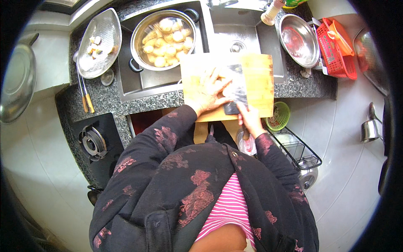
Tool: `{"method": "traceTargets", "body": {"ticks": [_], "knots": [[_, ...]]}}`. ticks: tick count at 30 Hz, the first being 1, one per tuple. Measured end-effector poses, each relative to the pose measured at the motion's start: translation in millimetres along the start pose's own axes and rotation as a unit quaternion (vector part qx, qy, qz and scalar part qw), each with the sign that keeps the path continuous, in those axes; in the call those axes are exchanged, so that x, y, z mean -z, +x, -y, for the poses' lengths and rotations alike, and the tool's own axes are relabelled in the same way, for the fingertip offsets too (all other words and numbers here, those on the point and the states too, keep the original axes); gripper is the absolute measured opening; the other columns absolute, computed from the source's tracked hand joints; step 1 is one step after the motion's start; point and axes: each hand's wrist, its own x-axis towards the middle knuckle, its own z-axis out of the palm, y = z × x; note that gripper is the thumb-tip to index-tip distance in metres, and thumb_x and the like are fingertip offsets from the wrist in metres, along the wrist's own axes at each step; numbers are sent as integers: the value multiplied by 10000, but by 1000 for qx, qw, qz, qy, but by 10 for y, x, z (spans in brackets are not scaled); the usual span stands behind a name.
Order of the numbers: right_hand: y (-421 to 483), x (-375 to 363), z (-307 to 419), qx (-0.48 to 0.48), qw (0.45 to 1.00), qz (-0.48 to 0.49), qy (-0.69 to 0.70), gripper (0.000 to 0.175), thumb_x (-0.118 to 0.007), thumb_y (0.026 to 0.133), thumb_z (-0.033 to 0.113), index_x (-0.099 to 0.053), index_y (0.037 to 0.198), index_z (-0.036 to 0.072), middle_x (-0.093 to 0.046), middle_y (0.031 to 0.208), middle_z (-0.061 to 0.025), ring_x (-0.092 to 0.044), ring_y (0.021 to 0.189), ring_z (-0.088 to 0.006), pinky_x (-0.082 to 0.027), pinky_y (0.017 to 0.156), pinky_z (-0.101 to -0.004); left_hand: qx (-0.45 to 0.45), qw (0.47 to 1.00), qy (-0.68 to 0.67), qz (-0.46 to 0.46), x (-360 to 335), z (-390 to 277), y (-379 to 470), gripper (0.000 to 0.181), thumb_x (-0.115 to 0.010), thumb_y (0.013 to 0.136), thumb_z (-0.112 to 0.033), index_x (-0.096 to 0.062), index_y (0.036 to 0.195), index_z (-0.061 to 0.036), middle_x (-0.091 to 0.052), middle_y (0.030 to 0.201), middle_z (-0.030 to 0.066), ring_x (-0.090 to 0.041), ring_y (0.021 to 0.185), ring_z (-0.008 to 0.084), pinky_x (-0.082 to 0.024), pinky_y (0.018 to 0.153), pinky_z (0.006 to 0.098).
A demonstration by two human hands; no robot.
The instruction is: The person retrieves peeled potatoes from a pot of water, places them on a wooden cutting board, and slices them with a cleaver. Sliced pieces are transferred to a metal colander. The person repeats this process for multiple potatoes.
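Note:
A wooden cutting board (259, 82) bridges the near edge of the counter and the sinks. My right hand (250, 118) grips the handle of a wide-bladed cleaver (237, 86), whose blade lies over the board. On the board's left half, my left hand (209, 91) has its fingers spread beside the blade; pale food shows under its fingertips, too glared to name. A large steel pot (134, 41) in the left sink holds peeled pale round vegetables (171, 50) in liquid. At the left, a perforated steel tray (110, 28) carries several small pale pieces (95, 47).
A steel bowl (297, 41) and red plastic basket (330, 52) stand right of the right sink (234, 30). Wooden-handled utensils (86, 97) lie by the gas burner (93, 141). Below the board's right edge are a green strainer basket (281, 115) and a black wire rack (299, 148).

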Motion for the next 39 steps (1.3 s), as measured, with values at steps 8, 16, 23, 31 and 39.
{"method": "traceTargets", "body": {"ticks": [8,16,23,31,39], "knots": [[-153,-723,174,26,998,0,55,339,-688,1044,316,-636,871,30,-578,602,-21,-528,433,-115,-438,414,-283,63,976,-135,-159,72,22,-29,591,-853,771,-350,-705,1307,-148,-582,1349,174,-502,1331,430,-382,1141,554],[-5,-1833,1416,191,964,167,-82,328,-653,1067,237,-693,1186,-66,-605,610,-7,-553,467,-80,-438,445,-262,141,912,-37,-383,1256,932,-179,456,-832,747,-209,-737,1163,-50,-590,1338,218,-533,1327,422,-426,1151,527],[412,-3369,2292,136,955,243,-101,281,-631,1054,244,-620,1000,-32,-614,649,-32,-581,497,-109,-488,465,-302,314,839,83,-437,2254,2778,-597,494,-839,862,-345,-718,1178,15,-675,1222,270,-652,1115,444,-519,996,505],[383,-2242,1623,111,978,170,-53,308,-646,1067,278,-657,1080,-30,-592,664,-6,-568,510,-99,-450,462,-262,243,859,154,-423,2110,2827,-608,284,-686,926,-40,-688,1202,26,-679,1252,212,-660,1138,393,-524,1012,472],[-334,-619,883,60,996,-53,-48,254,-622,1089,239,-628,1001,0,-593,665,-14,-542,494,-94,-451,470,-258,274,960,-18,49,578,2430,61,522,-725,899,-158,-602,1394,-47,-630,1355,257,-594,1292,415,-474,1112,498]]}}
